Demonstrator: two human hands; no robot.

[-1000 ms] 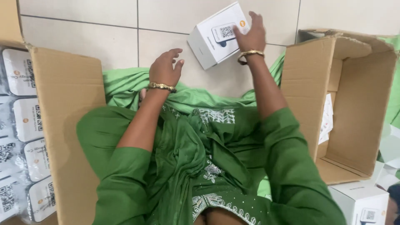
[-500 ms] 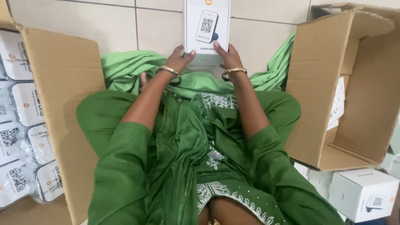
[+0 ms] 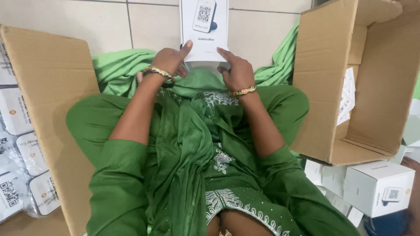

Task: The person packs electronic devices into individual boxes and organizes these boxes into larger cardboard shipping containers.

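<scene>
A white product box [image 3: 204,30] with a picture of a small device on its face lies flat ahead of my knees, over green cloth and the tiled floor. Both hands grip its near end. My left hand [image 3: 169,61] holds the left corner with the thumb on top. My right hand [image 3: 236,70] holds the right corner, thumb pressed on the face. Gold bangles circle both wrists. My lap is covered by green embroidered clothing.
An open cardboard carton [image 3: 358,78] lies on its side at the right with paper leaflets [image 3: 348,94] inside. Another carton [image 3: 48,100] at the left holds several white wrapped packs [image 3: 17,144]. More white boxes [image 3: 378,188] sit at the lower right.
My right hand brought the box from the upper right down to the centre. My left hand joined it, and both now hold the box's near end, closer to my lap.
</scene>
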